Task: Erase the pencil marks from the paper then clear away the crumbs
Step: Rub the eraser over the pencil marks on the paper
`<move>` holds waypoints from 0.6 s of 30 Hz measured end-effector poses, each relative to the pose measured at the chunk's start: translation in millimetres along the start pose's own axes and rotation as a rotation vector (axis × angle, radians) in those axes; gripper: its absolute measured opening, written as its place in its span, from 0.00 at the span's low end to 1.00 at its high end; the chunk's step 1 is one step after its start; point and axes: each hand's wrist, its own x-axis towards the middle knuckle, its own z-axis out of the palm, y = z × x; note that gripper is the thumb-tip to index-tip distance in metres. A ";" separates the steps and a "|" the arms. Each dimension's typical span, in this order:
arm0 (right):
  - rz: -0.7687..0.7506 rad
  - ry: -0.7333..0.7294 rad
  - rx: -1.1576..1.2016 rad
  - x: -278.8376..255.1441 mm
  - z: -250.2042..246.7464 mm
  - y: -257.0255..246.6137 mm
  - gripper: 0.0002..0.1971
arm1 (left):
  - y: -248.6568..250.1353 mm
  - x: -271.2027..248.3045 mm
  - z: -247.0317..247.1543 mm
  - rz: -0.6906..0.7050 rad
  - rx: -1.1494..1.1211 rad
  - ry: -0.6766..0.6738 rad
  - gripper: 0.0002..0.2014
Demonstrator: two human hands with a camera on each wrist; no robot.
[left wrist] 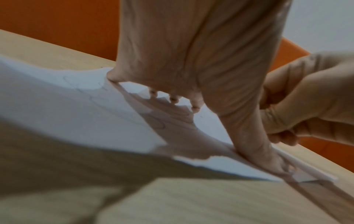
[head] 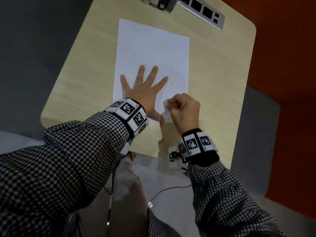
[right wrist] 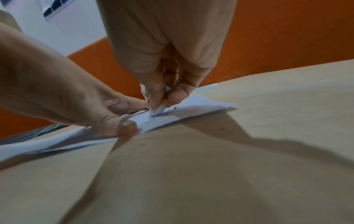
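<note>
Gripping eraser (right wrist: 157,111) tip-down on paper (head: 153,47), r. hand (head: 185,111).

Paper (head: 153,48) lay on table (head: 213,74). Left hand (head: 143,93) lay flat on its near left part. Right hand (head: 184,108) just right, eraser (right wrist: 158,111) touching near right corner. Socket strip (head: 201,10) at far edge.

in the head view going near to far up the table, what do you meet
right hand gripping the eraser → left hand spread flat on the paper → eraser crumbs past the fingertips → bare upper paper → socket strip at the table's far edge
</note>
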 end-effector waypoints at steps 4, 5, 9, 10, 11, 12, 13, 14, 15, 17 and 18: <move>-0.034 0.009 0.009 -37.6 -3.2 1.7 0.04 | -0.2 0.7 -0.1 -0.004 0.003 -0.002 0.65; -0.033 -0.007 0.015 -42.1 -4.7 1.0 0.03 | -0.4 0.3 -0.6 -0.004 0.008 -0.002 0.65; -0.015 0.016 -0.027 -1.6 -1.7 0.5 0.02 | 0.7 0.3 -0.6 -0.002 0.007 -0.002 0.65; -0.007 0.022 -0.027 5.0 -0.5 1.3 0.03 | 0.4 0.2 -0.5 -0.002 0.007 0.001 0.66; -0.018 0.034 -0.027 2.4 0.7 3.2 0.03 | 0.2 -0.1 -0.7 -0.001 0.007 0.000 0.66; -0.037 0.047 -0.038 -7.7 0.7 3.2 0.03 | 0.2 -0.1 -0.6 0.000 0.004 -0.002 0.65; -0.047 0.045 -0.045 -21.2 0.2 3.2 0.03 | 0.0 0.7 -0.2 0.000 0.002 -0.001 0.65; -0.032 0.022 -0.028 -35.2 -1.5 0.9 0.03 | -0.1 1.0 0.2 -0.001 0.002 0.000 0.65; -0.013 -0.005 -0.002 -42.6 -2.9 -0.3 0.02 | -0.5 0.8 -0.1 -0.002 0.004 -0.001 0.65; -0.003 -0.024 0.013 -30.4 -4.7 -2.1 0.03 | -0.1 0.5 -0.6 -0.002 0.010 -0.007 0.65; -0.005 -0.011 -0.009 -16.8 -3.8 -1.3 0.02 | 0.3 0.5 -0.7 -0.001 0.010 -0.009 0.65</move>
